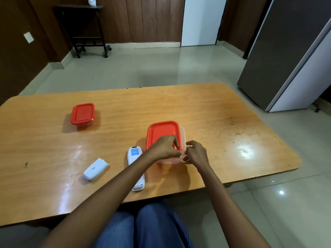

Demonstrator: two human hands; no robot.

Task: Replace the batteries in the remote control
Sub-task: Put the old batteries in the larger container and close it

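A white remote control point(134, 154) lies face down on the wooden table point(215, 111), partly hidden under my left forearm. Its white battery cover point(96, 169) lies apart to the left. A clear plastic container with a red lid point(162, 130) stands just right of the remote. My left hand point(165, 146) pinches the near right corner of the lid, which sits shifted to the left of the container's rim. My right hand point(196, 152) grips the container's near right rim. The container's contents are hidden.
A second, smaller container with a red lid point(82, 113) stands at the table's far left. A grey refrigerator point(286, 56) stands off the table's right end. A dark side table point(86, 27) is by the back wall. My knees are under the near edge.
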